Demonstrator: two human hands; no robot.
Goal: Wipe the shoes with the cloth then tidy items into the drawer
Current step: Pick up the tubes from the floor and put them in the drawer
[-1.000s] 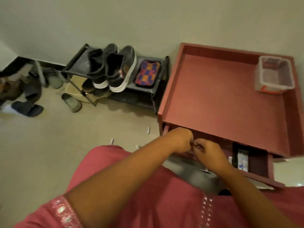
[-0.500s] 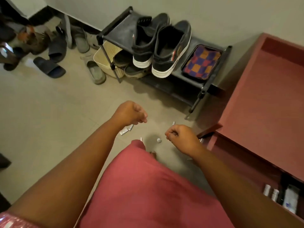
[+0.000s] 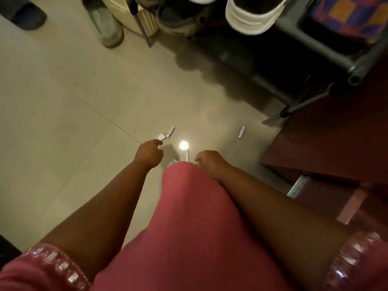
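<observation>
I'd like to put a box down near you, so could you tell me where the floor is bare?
The widest bare floor lies left of the left hand, below the grey slipper. Another patch sits between the silver packet and the shoe rack. It is crowded by both hands: packet, small white tube, right hand.

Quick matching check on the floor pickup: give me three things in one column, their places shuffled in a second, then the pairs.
Things:
1. small tube
2. foil packets
3. grey slipper

Places:
A. at the left hand's fingertips
B. alone on the floor near the cabinet
C. beside the shoe rack's leg

Pairs: 1-B, 2-A, 3-C
</observation>
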